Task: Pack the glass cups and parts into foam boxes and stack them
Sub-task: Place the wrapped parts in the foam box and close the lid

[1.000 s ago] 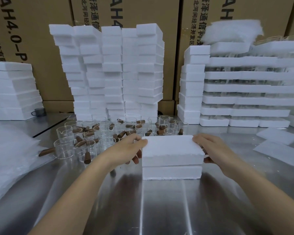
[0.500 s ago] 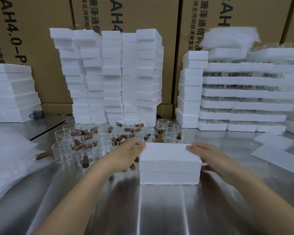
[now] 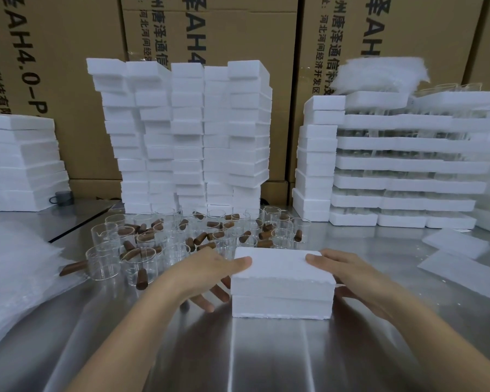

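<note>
Fingers (image 3: pixel 204 302) of left hand (image 3: pixel 207 271), right hand (image 3: pixel 348 274) clasp rectangular grainy foam box (image 3: pixel 280 281) | seemingly lidded | steel table (image 3: pixel 266 360)

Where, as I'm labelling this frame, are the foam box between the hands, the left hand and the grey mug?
foam box (image 3: pixel 280 268): head view, middle of its lid.
left hand (image 3: pixel 207 272): head view, back of the hand.
grey mug (image 3: pixel 64 198): head view, its side wall.
</note>
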A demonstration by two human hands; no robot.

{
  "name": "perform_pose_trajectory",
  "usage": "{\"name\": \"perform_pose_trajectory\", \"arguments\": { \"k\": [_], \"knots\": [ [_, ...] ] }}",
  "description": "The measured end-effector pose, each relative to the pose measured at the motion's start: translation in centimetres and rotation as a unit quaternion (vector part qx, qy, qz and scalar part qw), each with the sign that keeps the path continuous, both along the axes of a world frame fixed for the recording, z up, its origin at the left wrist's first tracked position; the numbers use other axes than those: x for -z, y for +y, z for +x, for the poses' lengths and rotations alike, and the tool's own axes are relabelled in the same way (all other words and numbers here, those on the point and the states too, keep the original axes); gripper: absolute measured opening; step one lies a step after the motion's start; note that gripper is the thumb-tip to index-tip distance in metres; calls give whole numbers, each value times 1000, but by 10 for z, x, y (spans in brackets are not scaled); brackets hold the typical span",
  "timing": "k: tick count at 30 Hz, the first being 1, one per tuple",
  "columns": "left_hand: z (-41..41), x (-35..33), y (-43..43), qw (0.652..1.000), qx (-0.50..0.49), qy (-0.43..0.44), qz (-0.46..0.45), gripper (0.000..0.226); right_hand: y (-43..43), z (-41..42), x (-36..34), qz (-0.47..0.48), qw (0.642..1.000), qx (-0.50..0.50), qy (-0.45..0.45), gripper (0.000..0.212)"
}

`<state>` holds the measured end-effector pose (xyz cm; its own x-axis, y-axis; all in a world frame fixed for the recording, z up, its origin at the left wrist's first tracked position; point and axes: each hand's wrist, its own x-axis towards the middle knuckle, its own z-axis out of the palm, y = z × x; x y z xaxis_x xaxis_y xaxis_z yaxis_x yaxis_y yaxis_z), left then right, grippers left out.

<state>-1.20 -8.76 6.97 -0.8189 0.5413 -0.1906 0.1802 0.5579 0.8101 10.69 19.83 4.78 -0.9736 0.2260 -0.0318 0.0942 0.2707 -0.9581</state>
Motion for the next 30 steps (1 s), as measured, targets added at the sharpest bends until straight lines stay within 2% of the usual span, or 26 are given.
{"name": "perform_pose_trajectory", "arguments": {
  "k": [7,14,17,21,23,26,30],
  "knots": [
    [7,-3,0,1000,-5,-18,-4,56,2,-1,1,-19,1000,-7,-12,12],
    [10,3,9,998,-41,-22,53,63,19,1,2,-50,998,-15,-26,50],
    [13,7,12,992,-18,-66,103,57,25,4,1,-58,998,-5,-34,55],
    [12,8,15,982,-10,-93,165,49,36,13,-3,-57,996,-34,-52,50],
    [10,9,19,975,-37,-98,195,51,36,15,-8,-41,996,-54,-59,61],
    [7,7,19,956,-68,-131,254,50,26,20,-19,-2,999,-38,-32,69],
    [2,2,13,919,-94,-170,344,47,-5,15,-43,42,997,9,65,50]
  ]
}}
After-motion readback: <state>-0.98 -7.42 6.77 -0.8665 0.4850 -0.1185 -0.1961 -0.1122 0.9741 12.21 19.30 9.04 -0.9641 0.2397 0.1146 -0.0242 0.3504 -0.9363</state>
